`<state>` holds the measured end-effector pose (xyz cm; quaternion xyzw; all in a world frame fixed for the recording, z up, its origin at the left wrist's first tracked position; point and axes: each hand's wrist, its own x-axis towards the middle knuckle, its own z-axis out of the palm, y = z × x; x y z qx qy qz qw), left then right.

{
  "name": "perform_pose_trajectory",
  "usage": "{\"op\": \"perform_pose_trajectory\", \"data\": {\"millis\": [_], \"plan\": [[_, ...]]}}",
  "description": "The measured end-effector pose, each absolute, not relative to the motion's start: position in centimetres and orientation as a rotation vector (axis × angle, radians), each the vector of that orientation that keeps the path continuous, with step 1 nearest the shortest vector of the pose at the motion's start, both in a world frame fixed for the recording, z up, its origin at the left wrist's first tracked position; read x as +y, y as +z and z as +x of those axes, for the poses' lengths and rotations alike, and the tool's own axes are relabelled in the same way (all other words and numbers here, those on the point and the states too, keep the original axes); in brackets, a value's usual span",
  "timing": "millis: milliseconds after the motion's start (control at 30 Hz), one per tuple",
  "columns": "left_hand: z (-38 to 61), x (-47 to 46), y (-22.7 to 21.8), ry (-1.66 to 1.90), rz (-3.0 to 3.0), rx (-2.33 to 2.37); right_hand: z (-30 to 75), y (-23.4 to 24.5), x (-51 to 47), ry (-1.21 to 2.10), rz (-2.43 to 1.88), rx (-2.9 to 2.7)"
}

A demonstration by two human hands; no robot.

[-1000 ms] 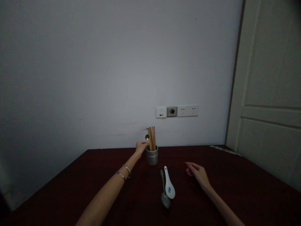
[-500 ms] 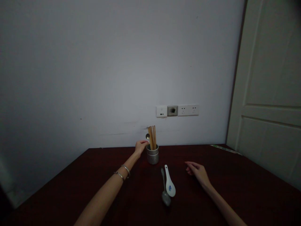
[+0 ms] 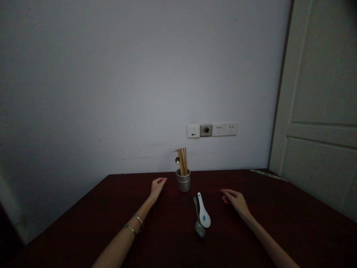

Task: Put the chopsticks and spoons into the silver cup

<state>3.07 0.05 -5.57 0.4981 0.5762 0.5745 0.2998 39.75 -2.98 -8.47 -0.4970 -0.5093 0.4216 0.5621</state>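
A grey metal cup (image 3: 183, 184) stands upright towards the back of the table. Several wooden chopsticks (image 3: 183, 160) and a small metal spoon (image 3: 177, 160), bowl end up, lean in it. To the cup's left, apart from it, is my left hand (image 3: 157, 187), fingers drawn together with nothing visible in them. In front of the cup lie a metal spoon (image 3: 200, 229) and a white spoon with a blue pattern (image 3: 205, 219), side by side, handles pointing away from me. My right hand (image 3: 234, 201) rests right of these spoons, its fingers curled together and holding nothing I can see.
The dark red table (image 3: 83, 219) meets a pale wall (image 3: 139, 93) at its back edge. Wall sockets (image 3: 224, 129) sit above and right of the cup. A light panelled door (image 3: 320, 111) borders the right side. A flat strip (image 3: 267, 175) lies at the back right.
My left hand has let go of the small metal spoon in the cup and drawn back to the left and towards me. My right hand stays in about the same place.
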Motion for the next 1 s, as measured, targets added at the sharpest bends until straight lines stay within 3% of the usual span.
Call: {"op": "perform_pose_trajectory", "data": {"millis": [200,533,733,1000], "plan": [[1.5,-0.9,-7.8,1.470,1.467,1.567,39.6,-8.8,-2.8,0.967,-1.176,-1.231],[1.6,-2.0,-7.6,1.439,1.582,1.642,39.1,-8.1,-3.7,0.922,-1.186,-1.249],[1.4,-2.0,-7.8,1.455,1.603,1.641,37.6,-4.4,-5.0,0.890,-1.286,-1.326],[1.7,-2.7,-6.9,1.430,1.594,1.692,31.5,1.5,-8.3,1.050,-1.499,-1.992]]}}
